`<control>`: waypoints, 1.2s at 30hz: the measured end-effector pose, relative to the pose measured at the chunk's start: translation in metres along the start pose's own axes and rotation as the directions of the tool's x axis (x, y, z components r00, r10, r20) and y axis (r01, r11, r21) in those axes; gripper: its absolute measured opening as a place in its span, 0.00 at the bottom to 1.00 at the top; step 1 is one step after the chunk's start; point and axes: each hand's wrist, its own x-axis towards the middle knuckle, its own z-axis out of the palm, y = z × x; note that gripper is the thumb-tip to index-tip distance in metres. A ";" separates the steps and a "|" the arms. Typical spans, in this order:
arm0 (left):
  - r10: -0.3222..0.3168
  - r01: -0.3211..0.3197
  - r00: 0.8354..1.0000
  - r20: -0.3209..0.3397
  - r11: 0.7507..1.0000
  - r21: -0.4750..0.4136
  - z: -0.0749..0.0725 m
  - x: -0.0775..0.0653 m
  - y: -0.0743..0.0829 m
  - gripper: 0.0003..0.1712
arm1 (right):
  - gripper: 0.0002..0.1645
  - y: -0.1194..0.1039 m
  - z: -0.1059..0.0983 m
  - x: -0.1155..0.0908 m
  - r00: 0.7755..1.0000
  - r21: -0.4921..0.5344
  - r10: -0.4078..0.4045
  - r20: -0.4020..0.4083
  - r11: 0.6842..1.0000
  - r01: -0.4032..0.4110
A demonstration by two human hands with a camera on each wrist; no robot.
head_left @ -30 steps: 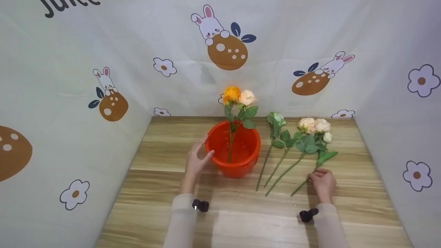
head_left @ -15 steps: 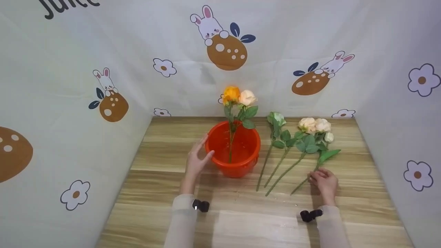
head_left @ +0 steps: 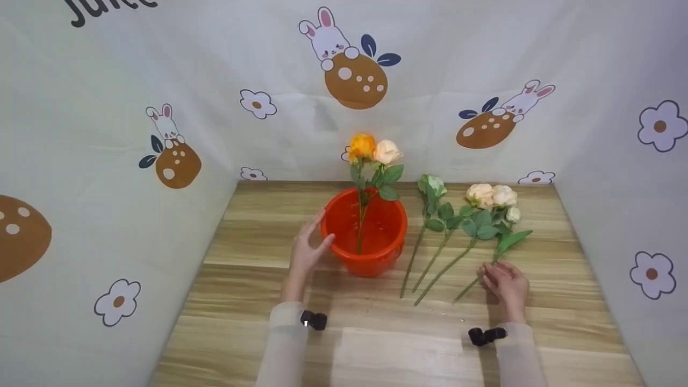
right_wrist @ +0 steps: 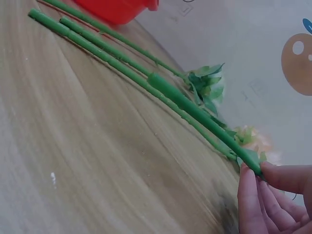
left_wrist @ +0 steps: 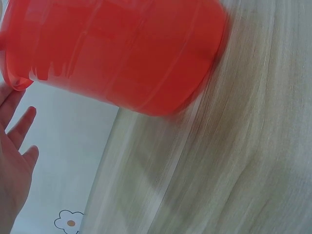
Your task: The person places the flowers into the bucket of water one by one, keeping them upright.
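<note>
Stem [right_wrist: 204,124] pinched in my nearly closed right hand [head_left: 508,285], my left hand [head_left: 307,252] spread loosely, touching the red bucket [head_left: 368,266], three flowers [head_left: 445,211] lying side by side between.

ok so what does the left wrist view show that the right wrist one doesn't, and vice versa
Only left wrist: the left hand at the rim of the red bucket, and a printed flower.
Only right wrist: the right hand pinching a green stem, three other stems, and a printed brown fruit.
Both: the red bucket, wood-grain tabletop and pale backdrop.
</note>
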 end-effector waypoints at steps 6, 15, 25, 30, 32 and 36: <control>0.030 -0.030 0.999 -0.013 0.999 -0.017 0.000 0.001 0.001 0.35 | 0.25 -0.005 0.001 -0.003 1.000 0.064 0.009 0.008 0.998 -0.009; 0.049 -0.049 0.999 -0.016 0.999 -0.001 0.000 0.001 0.000 0.34 | 0.21 -0.010 0.003 -0.004 1.000 0.114 -0.005 -0.024 0.993 0.008; 0.031 -0.031 0.999 -0.010 0.999 -0.006 0.000 0.001 -0.001 0.35 | 0.18 -0.017 0.006 -0.006 0.999 0.139 -0.034 -0.040 0.990 0.039; 0.015 -0.015 1.000 -0.011 1.000 -0.005 0.000 0.001 -0.001 0.35 | 0.18 -0.020 0.008 -0.007 0.998 0.159 -0.054 -0.044 0.985 0.060; 0.014 -0.014 1.000 -0.009 1.000 -0.009 0.000 0.001 -0.001 0.35 | 0.18 -0.021 0.008 -0.007 0.997 0.141 -0.060 -0.048 0.988 0.067; 0.033 -0.033 0.999 -0.008 0.999 -0.013 0.000 0.001 0.000 0.35 | 0.18 -0.025 0.009 -0.008 0.995 0.084 -0.081 -0.056 0.993 0.086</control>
